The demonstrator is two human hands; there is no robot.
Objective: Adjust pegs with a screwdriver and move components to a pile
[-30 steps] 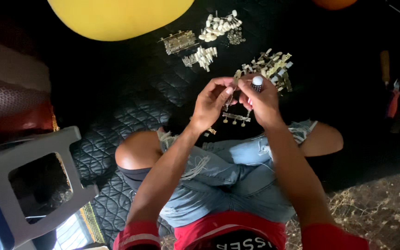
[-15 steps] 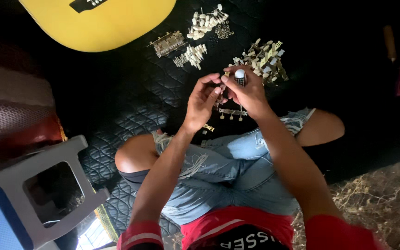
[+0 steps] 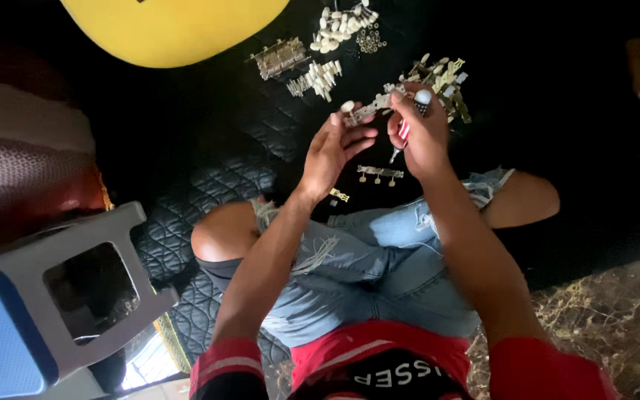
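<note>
A seated person's left hand pinches a tuner strip while the right hand grips a screwdriver above a black mat.

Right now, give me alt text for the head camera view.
Seated on a black quilted mat, a person's left hand holds a metal tuner strip while the right hand grips a red-handled screwdriver. Loose tuner parts and a yellow guitar body lie beyond.

No packages, signs or screens are visible. Only a small dark label sits on the yellow guitar body, at the mat's far edge.
</note>
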